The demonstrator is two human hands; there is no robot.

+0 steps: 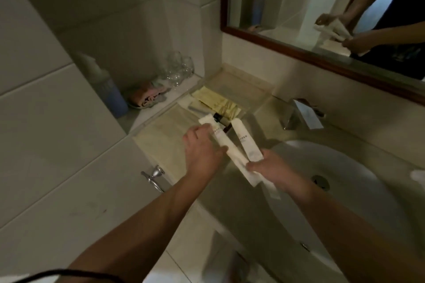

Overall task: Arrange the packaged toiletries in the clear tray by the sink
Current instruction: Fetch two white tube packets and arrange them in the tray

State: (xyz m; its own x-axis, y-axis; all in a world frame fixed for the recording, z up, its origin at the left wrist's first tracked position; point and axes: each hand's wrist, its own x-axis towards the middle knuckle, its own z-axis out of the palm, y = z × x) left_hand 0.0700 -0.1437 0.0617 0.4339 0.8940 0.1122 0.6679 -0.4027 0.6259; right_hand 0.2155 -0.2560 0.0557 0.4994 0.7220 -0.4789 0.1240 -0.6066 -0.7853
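Observation:
A clear tray [259, 95] lies on the counter between the wall niche and the tap. Several yellow sachets [216, 102] lie in it, with a small dark-capped bottle [222, 120] near its front edge. My left hand [202, 147] grips one long white packet [226, 145] just in front of the tray. My right hand [271, 169] pinches the lower end of a second white packet [247, 142] beside it. The two packets fan apart above the counter edge, their tops toward the tray.
A white basin [345, 174] with a drain lies to the right, a chrome tap [301, 114] behind it. The wall niche holds a blue bottle [110, 96], a folded cloth [148, 95] and glasses [179, 68]. A framed mirror [299, 7] hangs above. A chrome hook [154, 176] sticks out at left.

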